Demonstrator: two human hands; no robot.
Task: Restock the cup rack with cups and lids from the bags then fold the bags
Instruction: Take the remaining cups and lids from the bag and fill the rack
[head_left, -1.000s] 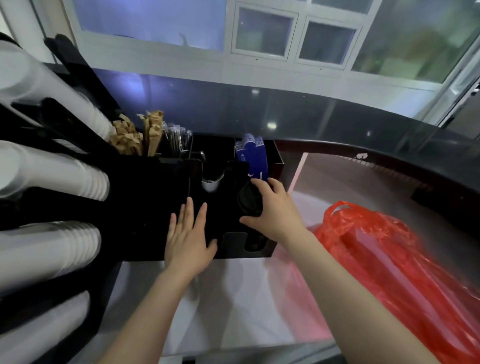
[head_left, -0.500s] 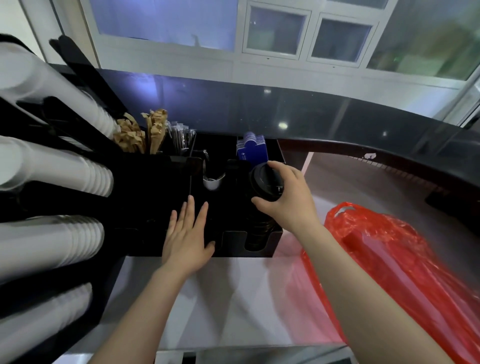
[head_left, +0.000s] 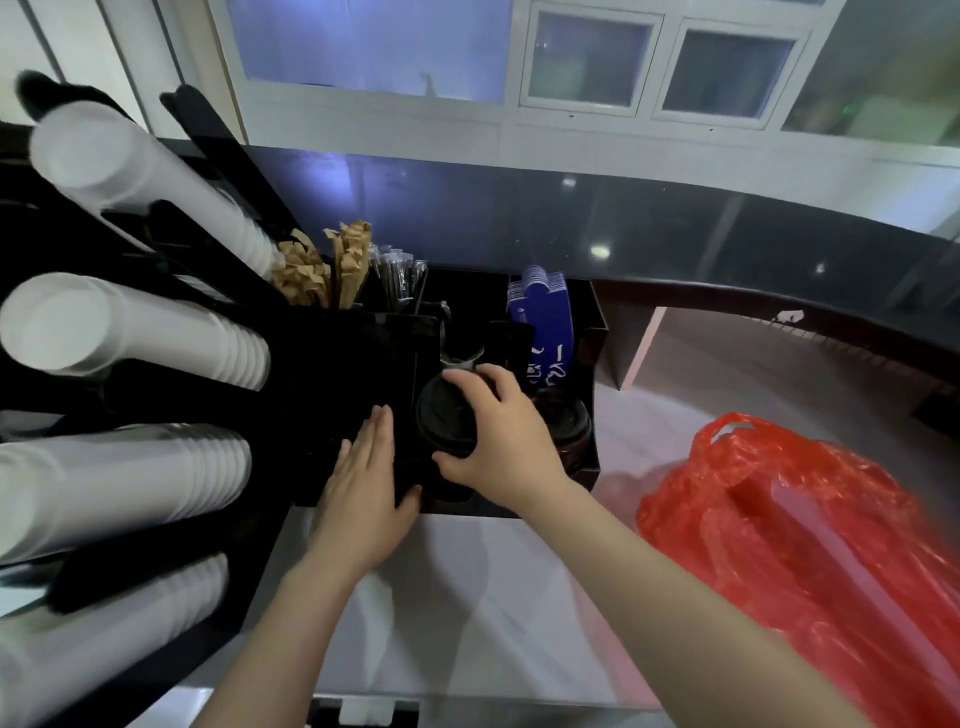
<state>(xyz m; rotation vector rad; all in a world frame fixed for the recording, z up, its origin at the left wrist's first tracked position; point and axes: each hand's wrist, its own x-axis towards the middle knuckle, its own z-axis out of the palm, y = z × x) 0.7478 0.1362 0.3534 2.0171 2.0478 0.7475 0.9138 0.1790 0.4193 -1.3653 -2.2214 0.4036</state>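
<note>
My right hand (head_left: 501, 441) grips a black stack of lids (head_left: 445, 415) over a middle slot of the black organiser (head_left: 597, 332). A second stack of dark lids (head_left: 569, 423) sits in the slot to its right. My left hand (head_left: 363, 480) rests flat, fingers straight, on the organiser's black top beside the lids. White cup stacks (head_left: 171, 332) lie in the black cup rack (head_left: 218, 156) on the left. A red plastic bag (head_left: 810, 535) lies on the white counter at the right.
Brown paper sachets (head_left: 311, 270), wrapped straws (head_left: 395, 273) and blue sleeves (head_left: 543, 317) fill the organiser's back compartments. A dark raised counter ledge (head_left: 675, 228) runs behind it. The white counter (head_left: 493, 597) lies under my arms.
My right hand carried the black lids leftwards from the right-hand slot to the middle slot. The left hand stayed flat on the organiser. The camera view shifted a little.
</note>
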